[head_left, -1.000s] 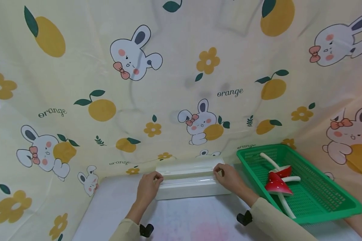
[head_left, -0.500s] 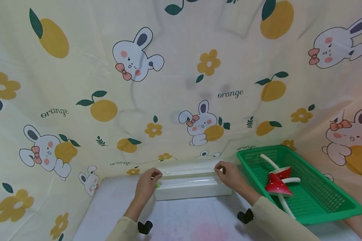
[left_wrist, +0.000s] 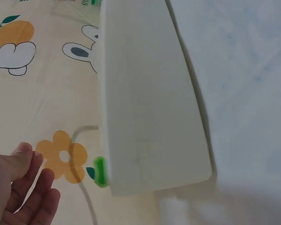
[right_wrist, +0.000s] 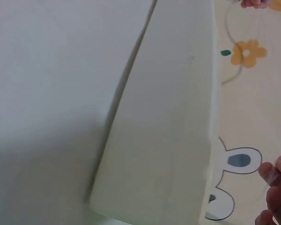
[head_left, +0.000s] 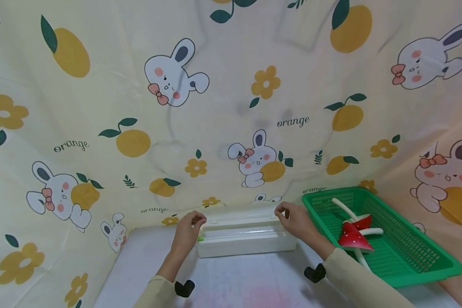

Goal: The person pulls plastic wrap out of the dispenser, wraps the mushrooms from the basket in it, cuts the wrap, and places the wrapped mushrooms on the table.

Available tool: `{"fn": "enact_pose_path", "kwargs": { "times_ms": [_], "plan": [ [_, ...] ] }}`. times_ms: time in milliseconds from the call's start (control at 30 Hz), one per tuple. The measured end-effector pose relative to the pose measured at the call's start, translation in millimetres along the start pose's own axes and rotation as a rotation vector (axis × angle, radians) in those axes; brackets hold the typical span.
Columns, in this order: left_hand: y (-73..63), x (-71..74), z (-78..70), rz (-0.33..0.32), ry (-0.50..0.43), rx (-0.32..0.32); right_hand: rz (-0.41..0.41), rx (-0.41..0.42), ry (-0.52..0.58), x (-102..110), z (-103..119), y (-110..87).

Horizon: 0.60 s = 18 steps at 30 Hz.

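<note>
A long white cling film dispenser (head_left: 246,247) lies across the back of the table, its pale lid (head_left: 242,211) raised against the printed cloth. A small green slider (left_wrist: 100,172) shows at its left end. Above the left end, my left hand (head_left: 186,231) pinches a corner of the clear cling film between thumb and forefinger. My right hand (head_left: 298,221) does the same above the right end, where a bit of the cling film (right_wrist: 272,176) shows at the fingertips. Between the hands the sheet is nearly invisible, stretched over the dispenser.
On the right stands a green plastic basket (head_left: 435,271) holding toy mushrooms (head_left: 353,239) with red, white-dotted caps and white stems. Behind everything hangs a cream cloth (head_left: 223,111) printed with rabbits and oranges. The white table (head_left: 238,284) reaches toward me.
Both hands have risen slightly from the dispenser, drawing the cling film up. The green slider at the left end has come into sight.
</note>
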<state>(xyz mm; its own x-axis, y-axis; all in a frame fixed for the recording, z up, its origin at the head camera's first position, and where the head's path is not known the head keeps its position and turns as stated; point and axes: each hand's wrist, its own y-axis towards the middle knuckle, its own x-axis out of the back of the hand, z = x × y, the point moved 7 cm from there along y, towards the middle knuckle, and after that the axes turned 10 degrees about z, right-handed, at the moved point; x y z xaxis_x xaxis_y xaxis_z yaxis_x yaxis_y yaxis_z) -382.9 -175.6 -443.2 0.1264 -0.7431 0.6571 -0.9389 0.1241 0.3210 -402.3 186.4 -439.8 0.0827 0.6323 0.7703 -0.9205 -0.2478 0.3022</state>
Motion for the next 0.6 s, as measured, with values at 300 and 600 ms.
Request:
{"fn": "enact_pose_path", "kwargs": {
  "times_ms": [300, 600],
  "plan": [
    [7.4, 10.0, -5.1, -0.011, -0.011, -0.017, -0.027, 0.044, 0.002, 12, 8, 5.6],
    [8.3, 22.5, -19.3, -0.039, -0.033, -0.05, -0.022, 0.055, 0.006, 25, 19, 8.8]
  ]
}}
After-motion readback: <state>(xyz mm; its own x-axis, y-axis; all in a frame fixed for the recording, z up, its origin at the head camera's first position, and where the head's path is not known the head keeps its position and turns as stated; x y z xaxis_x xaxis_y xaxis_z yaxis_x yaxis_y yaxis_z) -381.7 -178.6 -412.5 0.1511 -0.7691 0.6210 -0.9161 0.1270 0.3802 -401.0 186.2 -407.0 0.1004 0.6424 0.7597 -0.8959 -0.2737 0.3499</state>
